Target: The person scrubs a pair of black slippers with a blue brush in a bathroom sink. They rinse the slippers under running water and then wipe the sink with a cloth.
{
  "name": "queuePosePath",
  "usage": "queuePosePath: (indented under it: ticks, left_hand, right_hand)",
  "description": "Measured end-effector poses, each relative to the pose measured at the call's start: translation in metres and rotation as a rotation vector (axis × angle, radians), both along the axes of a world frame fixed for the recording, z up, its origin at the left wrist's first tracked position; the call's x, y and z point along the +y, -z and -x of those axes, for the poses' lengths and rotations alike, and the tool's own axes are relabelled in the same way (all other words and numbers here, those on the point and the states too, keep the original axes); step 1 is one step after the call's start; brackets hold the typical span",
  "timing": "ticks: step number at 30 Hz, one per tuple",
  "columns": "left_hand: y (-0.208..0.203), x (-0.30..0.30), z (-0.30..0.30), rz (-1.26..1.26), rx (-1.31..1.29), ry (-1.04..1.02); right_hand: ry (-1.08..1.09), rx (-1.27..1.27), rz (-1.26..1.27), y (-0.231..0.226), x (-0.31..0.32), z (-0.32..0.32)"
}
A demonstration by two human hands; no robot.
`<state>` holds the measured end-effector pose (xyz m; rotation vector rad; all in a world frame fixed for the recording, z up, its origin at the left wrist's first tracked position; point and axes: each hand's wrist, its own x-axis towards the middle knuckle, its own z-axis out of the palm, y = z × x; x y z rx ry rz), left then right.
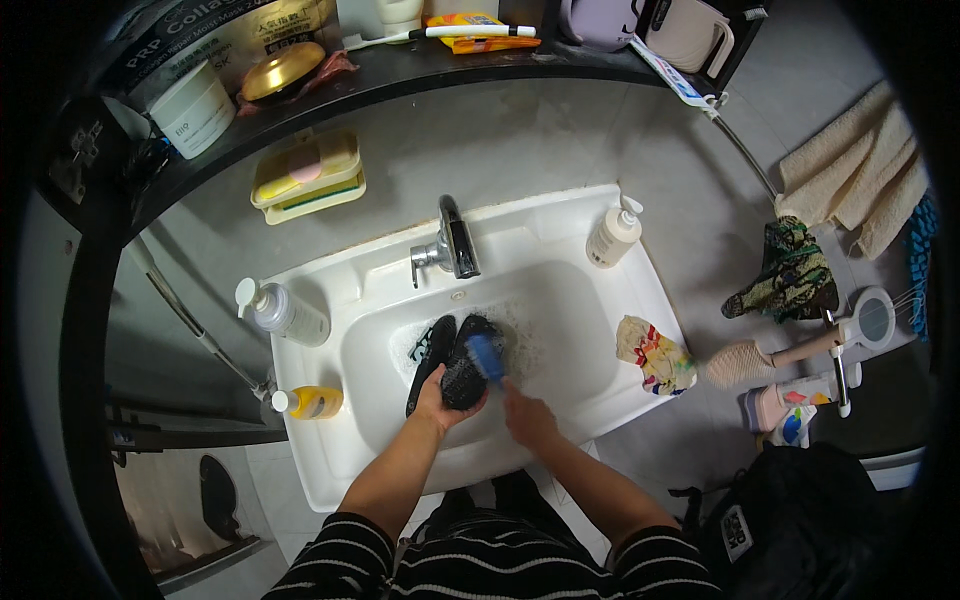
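Note:
Inside the white sink (pixel 580 320), my left hand (pixel 432 402) grips a black slipper (pixel 462 388) by its near end, thumb on the upper side. My right hand (pixel 529 415) is closed around the handle of a blue brush (pixel 487 357), whose head lies against that slipper's right side. Just left of it, a second black slipper (pixel 431 358) with a pale printed mark rests in the basin. White suds surround both slippers. The handle's lower part is hidden by my fingers.
The faucet (pixel 458 240) overhangs the basin. Two pump bottles (pixel 290 315) (pixel 613 236) and a yellow bottle (pixel 318 402) stand on the rim. A patterned cloth (pixel 655 357) drapes its right edge. A black shelf (pixel 400 84) crosses above; a soap dish (pixel 308 177) hangs below it.

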<state>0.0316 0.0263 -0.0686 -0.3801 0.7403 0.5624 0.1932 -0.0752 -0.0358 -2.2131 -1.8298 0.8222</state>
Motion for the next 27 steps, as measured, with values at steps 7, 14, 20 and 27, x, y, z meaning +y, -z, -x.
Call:
queuePosePath:
  ticks: [7, 14, 20, 27]
  left_hand:
    - [0.006, -0.010, 0.016, 0.000, -0.031, 0.096]
    - [0.005, -0.011, 0.026, 0.013, -0.022, 0.077]
    - [-0.014, -0.013, 0.012, -0.341, 0.388, 0.306]
    - [0.013, -0.035, 0.010, -1.536, 1.590, 1.041]
  right_hand:
    - [0.103, -0.061, 0.007, 0.077, 0.035, -0.027]
    - [-0.071, 0.109, 0.114, 0.010, 0.033, 0.007]
    - [0.220, 0.020, 0.134, 0.045, 0.049, -0.051]
    - [0.303, 0.015, -0.067, 0.052, 0.011, -0.065]
